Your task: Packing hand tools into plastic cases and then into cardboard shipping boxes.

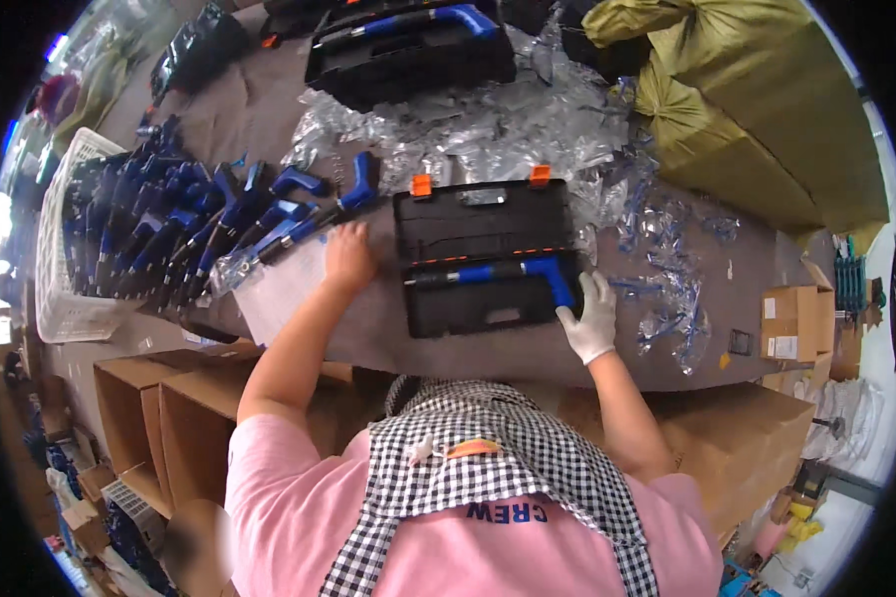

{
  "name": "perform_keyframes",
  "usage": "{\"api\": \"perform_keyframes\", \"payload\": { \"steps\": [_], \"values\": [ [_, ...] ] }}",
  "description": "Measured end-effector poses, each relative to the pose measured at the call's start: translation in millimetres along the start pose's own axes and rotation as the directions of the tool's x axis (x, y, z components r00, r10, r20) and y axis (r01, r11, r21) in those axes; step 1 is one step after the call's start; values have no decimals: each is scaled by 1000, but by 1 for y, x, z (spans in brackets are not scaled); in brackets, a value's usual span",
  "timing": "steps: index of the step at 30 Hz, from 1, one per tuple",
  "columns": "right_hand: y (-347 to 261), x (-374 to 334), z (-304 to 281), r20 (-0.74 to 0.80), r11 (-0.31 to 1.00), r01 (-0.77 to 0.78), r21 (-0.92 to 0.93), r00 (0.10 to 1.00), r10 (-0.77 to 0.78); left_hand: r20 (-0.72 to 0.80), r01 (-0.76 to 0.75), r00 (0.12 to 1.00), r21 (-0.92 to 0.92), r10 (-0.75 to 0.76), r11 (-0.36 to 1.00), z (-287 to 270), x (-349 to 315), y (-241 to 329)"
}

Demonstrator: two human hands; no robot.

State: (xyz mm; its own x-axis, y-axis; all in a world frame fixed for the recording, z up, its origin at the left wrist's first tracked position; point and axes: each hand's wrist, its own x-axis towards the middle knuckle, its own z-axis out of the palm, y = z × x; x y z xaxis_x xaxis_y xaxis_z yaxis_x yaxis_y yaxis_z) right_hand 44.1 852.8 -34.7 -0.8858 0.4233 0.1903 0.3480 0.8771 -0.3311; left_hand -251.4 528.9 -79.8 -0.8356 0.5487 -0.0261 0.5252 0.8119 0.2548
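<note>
An opened black case (483, 211) lies in front of me, its orange latches at the far edge. In its near half rests a blue-and-black pistol-handled power tool (478, 273), handle on the right. My right hand (592, 316), in a pale glove, is at the case's right edge beside the handle, thumb over the rim, fingers apart. Bare, my left hand (351, 259) is left of the case with fingers bent close together, just below another blue-and-black tool (340, 207). What its fingertips hold, if anything, is hidden.
A white basket (55, 254) heaped with similar tools stands left, more tools spilling beside it. Clear plastic bags (508, 124) cover the table behind the case; more lie right. Another case (408, 60) sits at the back. Yellow-green sacks (757, 109) stand far right, cardboard boxes (199, 418) below.
</note>
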Motion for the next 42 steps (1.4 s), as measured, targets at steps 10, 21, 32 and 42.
{"api": "perform_keyframes", "payload": {
  "steps": [10,21,32,42],
  "values": [
    [56,1,65,226,910,-301,286,944,241,-76,302,943,-225,-325,927,49,42,100],
    [55,1,58,474,849,-467,248,822,314,100,286,951,82,-294,955,42,197,111],
    [130,3,-8,-307,834,-549,-57,804,509,-321,25,946,-55,-41,998,52,186,53],
    [149,56,56,598,-325,-784,529,72,799,20,-851,525,15,851,525,21,-65,93]
  ]
}}
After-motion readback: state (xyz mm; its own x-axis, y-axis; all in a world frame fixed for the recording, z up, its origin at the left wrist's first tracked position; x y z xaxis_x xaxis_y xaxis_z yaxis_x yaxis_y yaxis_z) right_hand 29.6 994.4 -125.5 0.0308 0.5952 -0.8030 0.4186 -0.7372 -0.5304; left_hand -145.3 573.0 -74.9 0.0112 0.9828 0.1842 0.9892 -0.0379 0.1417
